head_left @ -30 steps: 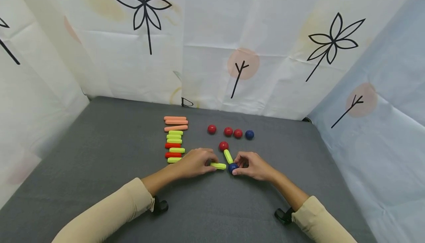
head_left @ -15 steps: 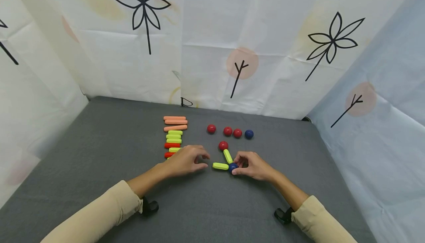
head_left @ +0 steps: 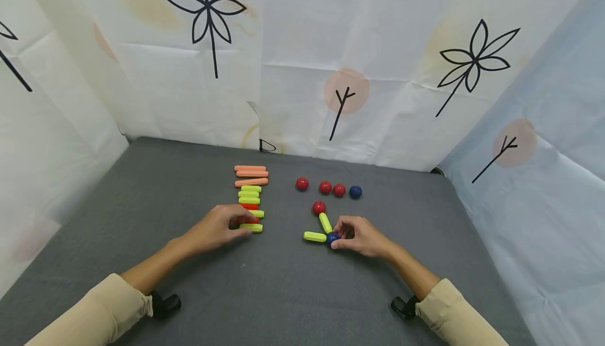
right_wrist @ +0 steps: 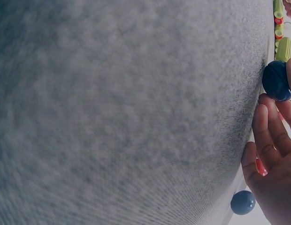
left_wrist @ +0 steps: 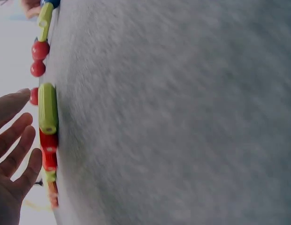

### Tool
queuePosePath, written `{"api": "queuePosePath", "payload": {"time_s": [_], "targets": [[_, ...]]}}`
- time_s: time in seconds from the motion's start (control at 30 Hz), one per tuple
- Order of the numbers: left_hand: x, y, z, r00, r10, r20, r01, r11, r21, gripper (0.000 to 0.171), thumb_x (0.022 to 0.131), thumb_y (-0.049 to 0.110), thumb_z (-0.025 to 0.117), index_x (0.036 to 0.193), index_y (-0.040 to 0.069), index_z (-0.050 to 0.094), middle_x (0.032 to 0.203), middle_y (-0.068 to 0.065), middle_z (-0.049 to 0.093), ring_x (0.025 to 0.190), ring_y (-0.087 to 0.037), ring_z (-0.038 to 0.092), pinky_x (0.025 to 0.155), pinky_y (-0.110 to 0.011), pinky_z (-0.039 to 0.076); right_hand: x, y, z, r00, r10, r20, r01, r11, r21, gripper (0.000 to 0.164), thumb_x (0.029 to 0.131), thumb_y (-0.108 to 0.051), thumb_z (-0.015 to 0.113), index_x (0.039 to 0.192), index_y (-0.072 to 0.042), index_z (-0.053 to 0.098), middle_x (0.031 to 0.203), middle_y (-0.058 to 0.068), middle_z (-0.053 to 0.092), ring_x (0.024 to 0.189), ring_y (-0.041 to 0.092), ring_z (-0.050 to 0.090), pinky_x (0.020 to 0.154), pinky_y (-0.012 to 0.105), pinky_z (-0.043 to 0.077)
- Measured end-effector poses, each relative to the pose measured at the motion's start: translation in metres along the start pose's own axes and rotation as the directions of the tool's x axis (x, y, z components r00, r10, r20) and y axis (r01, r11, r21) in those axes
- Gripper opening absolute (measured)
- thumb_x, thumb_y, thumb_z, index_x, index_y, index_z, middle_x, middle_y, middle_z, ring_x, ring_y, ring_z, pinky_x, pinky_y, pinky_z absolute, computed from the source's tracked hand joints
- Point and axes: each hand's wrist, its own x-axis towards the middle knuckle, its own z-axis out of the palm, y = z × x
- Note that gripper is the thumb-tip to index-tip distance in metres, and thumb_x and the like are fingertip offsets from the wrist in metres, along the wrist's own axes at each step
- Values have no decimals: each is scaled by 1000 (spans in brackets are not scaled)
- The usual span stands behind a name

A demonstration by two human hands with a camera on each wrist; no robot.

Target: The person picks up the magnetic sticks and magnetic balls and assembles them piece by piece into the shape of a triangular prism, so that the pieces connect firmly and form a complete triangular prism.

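So the right hand point(head_left: 356, 236) had the blue ball point(head_left: 332, 240) pinched on the worktop point(head_left: 283, 293). One lime stick point(head_left: 314, 237) pointed left off it; a second stick point(head_left: 325, 223) ran away from the person, tipped slightly left, toward a red ball point(head_left: 319, 208). Left hand point(head_left: 218, 228), fingers apart, was at the column's nearest stick point(head_left: 255, 228), lying left-right.

We look through 3 cameras. The head view faces forward and down from above the near side of the grey table point(head_left: 283, 299), far enough back to take in both far corners. Our 2 wrist views sit low and close to the surface, tipped sideways, facing toward the far edge: 1 past the left hand point(left_wrist: 7, 187), 1 past the right hand point(right_wrist: 281, 180). All 3 share the blue ball point(right_wrist: 275, 80) in the right hand; each wrist view catches the other hand at its top.
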Motion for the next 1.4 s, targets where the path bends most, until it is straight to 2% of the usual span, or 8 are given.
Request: {"api": "queuePosePath", "payload": {"time_s": [0.2, 0.43, 0.53, 0.7, 0.83, 1.0, 1.2, 1.4], "targets": [[-6, -4, -3, 998, -47, 46, 46, 998, 33, 28, 82, 12, 82, 109, 11, 74, 101, 5, 71, 86, -10, 62, 76, -30, 53, 0, 1, 0, 1000, 11, -1, -11, 1000, 4, 24, 85, -23, 81, 98, -9, 66, 87, -2, 64, 79, 12, 59, 72, 26, 50], [-1, 1, 4, 995, -83, 54, 74, 987, 141, 24, 81, 13, 83, 102, 13, 73, 89, 11, 67, 78, -6, 60, 70, -29, 51, 0, -4, 0, 1000, 19, -11, -19, 1000, 11, 23, 85, -18, 81, 99, -6, 67, 88, 0, 64, 79, 13, 59, 72, 26, 50], [2, 7, 7, 992, -108, 66, 99, 986, 137, 23, 81, 11, 82, 101, 11, 73, 83, 12, 65, 76, -6, 60, 71, -29, 51, 0, -4, 0, 1000, 21, -12, -21, 1000, 9, 23, 85, -18, 81, 99, -6, 67, 88, 0, 64, 79, 13, 59, 72, 26, 50], [11, 17, 16, 988, -132, 82, 123, 987, 108, 26, 82, 10, 81, 107, 8, 72, 84, 10, 66, 75, -4, 60, 74, -32, 51, 0, 3, 1, 1000, 19, -7, -19, 1000, 6, 24, 84, -23, 81, 98, -9, 67, 88, -1, 64, 79, 12, 59, 72, 25, 50], [24, 24, 29, 987, -150, 62, 150, 989, 3, 30, 83, 10, 80, 111, 7, 70, 85, 8, 68, 76, -3, 62, 73, -29, 53, -1, 4, 1, 1000, 17, -6, -17, 1000, 9, 25, 84, -23, 81, 98, -9, 66, 87, -1, 64, 79, 12, 59, 72, 25, 50], [49, 33, 46, 982, -177, 58, 183, 973, -137, 34, 85, 10, 79, 116, 3, 67, 85, 5, 71, 77, -6, 65, 71, -26, 54, -1, 4, 0, 1000, 19, -6, -19, 1000, 9, 25, 84, -23, 81, 98, -9, 66, 87, -1, 63, 80, 12, 58, 73, 25, 50], [79, 37, 64, 977, -207, 46, 212, 959, -187, 37, 85, 10, 79, 119, 1, 66, 85, 2, 73, 75, -8, 66, 70, -27, 54, 0, 3, 0, 1000, 16, -7, -16, 1000, 3, 24, 85, -23, 81, 98, -9, 66, 87, -2, 64, 79, 12, 59, 73, 26, 50], [97, 36, 77, 977, -212, 32, 214, 955, -205, 37, 86, 11, 78, 119, 2, 66, 85, 0, 73, 76, -10, 67, 71, -29, 55, 1, 3, 0, 1000, 12, -5, -12, 1000, 8, 24, 85, -23, 81, 98, -10, 66, 87, -2, 64, 79, 12, 59, 73, 27, 51]]}}
